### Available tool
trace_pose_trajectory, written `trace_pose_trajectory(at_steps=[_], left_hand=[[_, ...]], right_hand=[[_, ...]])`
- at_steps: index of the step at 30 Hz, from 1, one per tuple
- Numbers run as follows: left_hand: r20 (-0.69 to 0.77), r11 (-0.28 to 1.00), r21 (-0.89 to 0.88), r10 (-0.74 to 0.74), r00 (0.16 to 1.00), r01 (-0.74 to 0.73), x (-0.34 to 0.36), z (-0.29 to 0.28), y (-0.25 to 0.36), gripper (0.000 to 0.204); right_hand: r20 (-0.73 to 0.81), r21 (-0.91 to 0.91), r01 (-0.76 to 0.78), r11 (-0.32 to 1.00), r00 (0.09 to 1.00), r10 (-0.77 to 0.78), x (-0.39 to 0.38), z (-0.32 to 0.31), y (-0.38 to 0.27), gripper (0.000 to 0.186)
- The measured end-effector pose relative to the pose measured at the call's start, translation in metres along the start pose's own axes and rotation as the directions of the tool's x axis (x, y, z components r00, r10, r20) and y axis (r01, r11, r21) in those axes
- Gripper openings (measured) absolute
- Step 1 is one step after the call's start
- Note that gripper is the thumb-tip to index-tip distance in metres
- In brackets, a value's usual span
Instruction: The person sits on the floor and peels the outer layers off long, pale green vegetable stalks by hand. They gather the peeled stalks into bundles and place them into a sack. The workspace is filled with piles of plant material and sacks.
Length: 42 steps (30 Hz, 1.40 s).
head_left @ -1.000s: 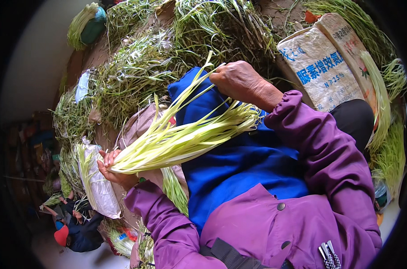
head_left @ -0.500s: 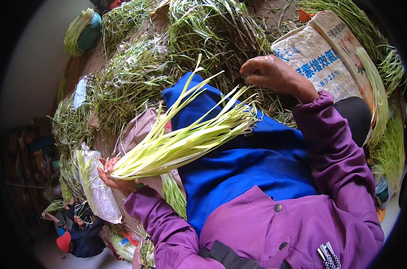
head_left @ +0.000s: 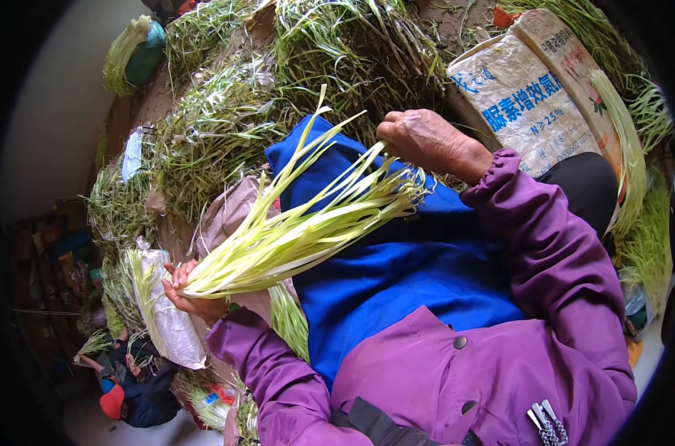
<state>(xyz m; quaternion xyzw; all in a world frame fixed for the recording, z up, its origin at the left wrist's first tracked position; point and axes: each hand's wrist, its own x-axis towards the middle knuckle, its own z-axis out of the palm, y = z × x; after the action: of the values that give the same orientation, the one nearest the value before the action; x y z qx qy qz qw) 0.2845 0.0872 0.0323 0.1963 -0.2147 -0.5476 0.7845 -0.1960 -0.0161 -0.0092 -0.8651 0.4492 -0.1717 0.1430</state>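
My left hand (head_left: 194, 293) is closed round one end of a bunch of pale yellow-green chives (head_left: 300, 241). The leaves fan out up and to the right, over the blue cloth (head_left: 419, 275) on my lap, and their far ends look thin and curled. At the bunch's upper right, my right hand (head_left: 432, 141) is pinched on the tip of a chive leaf (head_left: 373, 154). Its fingertips are partly hidden behind the hand. A few longer leaves stick up apart from the rest of the bunch.
Heaps of loose green leaves (head_left: 226, 141) cover the ground ahead. A printed woven sack (head_left: 527, 97) lies at the right, with pale chives (head_left: 621, 149) along it. A white wrapped bundle (head_left: 175, 316) is beside my left hand. Another person in a red cap (head_left: 112, 401) works at the lower left.
My right hand has moved left and slightly down to the bunch, and its fingers have closed on a leaf tip. My left hand holds the bunch nearly still.
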Motion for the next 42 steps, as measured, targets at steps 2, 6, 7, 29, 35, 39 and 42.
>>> trace_pose_trajectory(at_steps=[2, 6, 7, 29, 35, 39, 42], left_hand=[[-0.011, 1.0, 0.015, 0.006, 1.0, -0.006, 0.002, -0.001, -0.001, 0.031], [-0.014, 1.0, 0.015, -0.004, 1.0, 0.005, 0.002, -0.001, 0.001, 0.03], [-0.01, 1.0, 0.022, -0.003, 1.0, 0.003, 0.002, 0.0, 0.002, 0.03], [-0.012, 1.0, 0.003, 0.024, 1.0, -0.024, 0.003, -0.022, 0.002, 0.031], [0.011, 0.997, 0.012, 0.073, 0.997, -0.073, 0.01, -0.019, -0.002, 0.034], [-0.12, 0.988, 0.062, 0.149, 0.981, -0.143, 0.016, -0.03, -0.002, 0.035], [-0.128, 0.987, 0.051, 0.157, 0.979, -0.151, 0.016, -0.036, -0.004, 0.034]], right_hand=[[0.009, -0.059, -0.011, 0.998, 1.0, 0.011, 0.003, -0.004, 0.001, 0.017], [0.038, -0.154, -0.042, 0.987, 0.998, 0.048, 0.007, -0.003, -0.001, 0.016], [0.072, -0.193, -0.054, 0.98, 0.995, 0.069, 0.008, -0.002, -0.005, 0.015], [0.3, 0.615, -0.213, 0.759, 0.954, 0.024, -0.017, 0.0, 0.006, 0.041], [-0.08, 0.466, -0.024, 0.885, 0.994, 0.069, 0.014, -0.013, -0.002, 0.017], [-0.232, 0.196, 0.022, 0.98, 0.972, 0.025, 0.032, -0.021, 0.001, 0.016], [-0.295, 0.099, -0.057, 0.993, 0.952, 0.084, 0.02, -0.014, 0.013, 0.021]])
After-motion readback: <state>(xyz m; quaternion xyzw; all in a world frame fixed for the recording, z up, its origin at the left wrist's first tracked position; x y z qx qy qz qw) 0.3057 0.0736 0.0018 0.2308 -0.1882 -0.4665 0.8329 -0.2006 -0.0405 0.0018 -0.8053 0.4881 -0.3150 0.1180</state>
